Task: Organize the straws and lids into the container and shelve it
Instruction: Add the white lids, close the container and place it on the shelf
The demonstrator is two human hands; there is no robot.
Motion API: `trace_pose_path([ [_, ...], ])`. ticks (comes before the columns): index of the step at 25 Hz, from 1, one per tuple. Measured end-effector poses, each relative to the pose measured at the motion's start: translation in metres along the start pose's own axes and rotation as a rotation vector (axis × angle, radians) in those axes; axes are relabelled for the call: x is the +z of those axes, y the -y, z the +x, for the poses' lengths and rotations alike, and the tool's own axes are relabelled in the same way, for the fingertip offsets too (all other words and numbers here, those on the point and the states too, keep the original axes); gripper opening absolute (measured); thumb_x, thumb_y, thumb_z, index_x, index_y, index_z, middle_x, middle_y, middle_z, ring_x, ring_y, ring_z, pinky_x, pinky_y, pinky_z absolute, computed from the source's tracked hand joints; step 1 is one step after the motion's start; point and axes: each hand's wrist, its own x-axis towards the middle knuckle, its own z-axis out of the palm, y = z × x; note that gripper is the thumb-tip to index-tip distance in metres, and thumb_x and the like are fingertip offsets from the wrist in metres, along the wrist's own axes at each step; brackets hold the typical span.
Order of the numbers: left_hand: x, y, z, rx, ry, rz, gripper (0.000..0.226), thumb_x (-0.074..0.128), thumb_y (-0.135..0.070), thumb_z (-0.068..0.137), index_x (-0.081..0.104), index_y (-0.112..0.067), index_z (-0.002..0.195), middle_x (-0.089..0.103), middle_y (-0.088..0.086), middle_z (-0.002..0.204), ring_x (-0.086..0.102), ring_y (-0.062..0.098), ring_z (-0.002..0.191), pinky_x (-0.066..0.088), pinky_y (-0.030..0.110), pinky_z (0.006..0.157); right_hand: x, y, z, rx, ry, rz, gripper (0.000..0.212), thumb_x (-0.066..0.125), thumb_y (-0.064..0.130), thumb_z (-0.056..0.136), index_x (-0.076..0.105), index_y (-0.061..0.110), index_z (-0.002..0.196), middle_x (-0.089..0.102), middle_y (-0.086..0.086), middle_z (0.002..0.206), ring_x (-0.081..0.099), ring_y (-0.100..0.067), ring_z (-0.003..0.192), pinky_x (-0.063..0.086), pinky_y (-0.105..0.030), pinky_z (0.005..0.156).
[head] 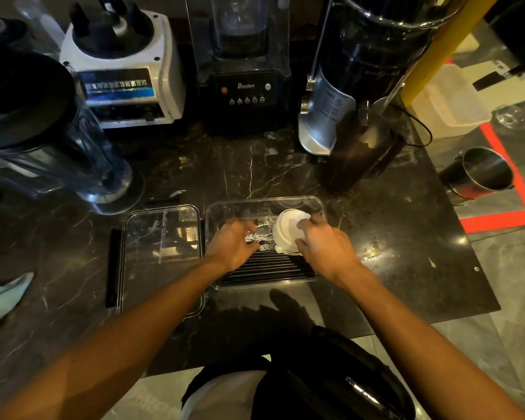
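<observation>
Counter (376, 225): dark marble, with blenders along the far edge and a steel cup (479, 174) at the far right.
Container (317, 207): clear plastic box, open, sat at the near middle of the counter; it looked rigid and light, best lifted by its two short sides for shelving.
Container cover (161, 256): clear, with a black latch, lay flat just left of the container, not yet fitted.
Straws (267, 268): dark, laid side by side across the near end of the container; thin, light and apt to roll, so better shifted as a bunch than singly.
Cup lids (285, 230): a white stack inside the container toward the far right; thin, slightly flexible plastic, safest taken by the rim.
Wrapped pieces (256, 236): shiny crinkled wrapping lay between the hands; what was inside could not be told.
Left hand (232, 245): curled, fingers on the wrapped pieces; whether it truly gripped them could not be told.
Right hand (325, 245): fingers closed around the near-right edge of the cup lids.
</observation>
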Motion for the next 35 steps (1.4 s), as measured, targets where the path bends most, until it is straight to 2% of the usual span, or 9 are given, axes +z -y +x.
trace_pose_path([
  [4,0.001,-0.002,-0.004,0.032,0.011,0.106,0.042,0.075,-0.027,0.091,0.061,-0.02,0.131,0.059,0.007,0.136,0.059,0.024,0.122,0.051,0.033,0.102,0.005,0.003,0.0,-0.022,0.018,-0.073,0.038,0.055,0.022,0.103,0.055,0.009,0.139,0.051,-0.015,0.14,0.068,-0.039,0.107,0.054,-0.048,0.091],
  [7,-0.007,-0.006,-0.01,0.064,-0.016,-0.061,0.039,0.074,-0.02,0.093,0.062,-0.016,0.13,0.059,-0.001,0.12,0.063,0.018,0.11,0.049,0.01,0.087,-0.001,0.003,0.002,-0.001,-0.022,-0.008,0.04,0.059,0.028,0.102,0.057,0.011,0.139,0.056,-0.013,0.139,0.068,-0.038,0.109,0.054,-0.047,0.09],
  [13,-0.054,-0.01,-0.028,0.089,-0.104,-0.38,0.021,0.072,-0.015,0.094,0.069,-0.016,0.116,0.071,0.0,0.092,0.067,-0.003,0.078,0.055,0.015,0.073,-0.023,0.03,0.025,-0.046,-0.088,0.304,0.037,0.073,0.037,0.094,0.07,0.023,0.127,0.073,0.0,0.121,0.069,-0.019,0.109,0.055,-0.039,0.092],
  [17,-0.092,0.011,-0.042,0.016,-0.367,-0.535,0.016,0.069,-0.017,0.096,0.071,-0.02,0.111,0.072,0.001,0.089,0.073,0.014,0.084,0.061,0.028,0.079,-0.038,0.067,0.047,-0.13,-0.1,0.464,0.036,0.077,0.035,0.093,0.071,0.02,0.125,0.072,0.002,0.116,0.068,-0.014,0.101,0.055,-0.032,0.087],
  [22,-0.117,0.077,-0.074,-0.201,-0.445,-0.56,0.013,0.072,-0.012,0.093,0.075,-0.016,0.106,0.078,0.005,0.097,0.075,0.023,0.093,0.06,0.046,0.09,-0.039,0.131,0.066,-0.283,-0.085,0.45,0.036,0.075,0.038,0.093,0.072,0.021,0.124,0.066,0.009,0.108,0.06,-0.004,0.088,0.046,-0.025,0.074],
  [24,-0.117,0.097,-0.089,-0.252,-0.485,-0.583,0.01,0.074,-0.013,0.092,0.075,-0.019,0.1,0.078,0.003,0.093,0.076,0.017,0.089,0.061,0.045,0.088,-0.031,0.157,0.067,-0.353,-0.056,0.413,0.034,0.075,0.037,0.094,0.072,0.021,0.122,0.066,0.008,0.108,0.057,-0.001,0.085,0.045,-0.025,0.073],
  [27,-0.112,0.119,-0.105,-0.33,-0.524,-0.543,0.014,0.076,-0.018,0.089,0.073,-0.025,0.101,0.075,-0.012,0.082,0.07,-0.006,0.069,0.06,0.031,0.066,-0.015,0.189,0.065,-0.398,-0.005,0.338,0.031,0.073,0.04,0.094,0.071,0.024,0.121,0.064,0.008,0.108,0.061,-0.007,0.09,0.052,-0.033,0.077],
  [31,-0.104,0.146,-0.123,-0.45,-0.521,-0.462,0.04,0.08,-0.025,0.084,0.068,-0.013,0.12,0.074,0.005,0.105,0.071,0.02,0.097,0.059,0.044,0.089,0.008,0.221,0.06,-0.433,0.105,0.281,0.037,0.072,0.041,0.093,0.069,0.024,0.125,0.057,0.013,0.097,0.063,-0.013,0.093,0.051,-0.034,0.078],
  [35,-0.099,0.175,-0.138,-0.62,-0.459,-0.298,0.052,0.077,-0.041,0.083,0.061,-0.021,0.128,0.059,0.014,0.126,0.055,0.033,0.121,0.05,0.052,0.102,0.036,0.239,0.057,-0.473,0.227,0.192,0.043,0.074,0.035,0.094,0.064,0.019,0.132,0.064,0.002,0.121,0.063,-0.017,0.108,0.044,-0.03,0.082],
])
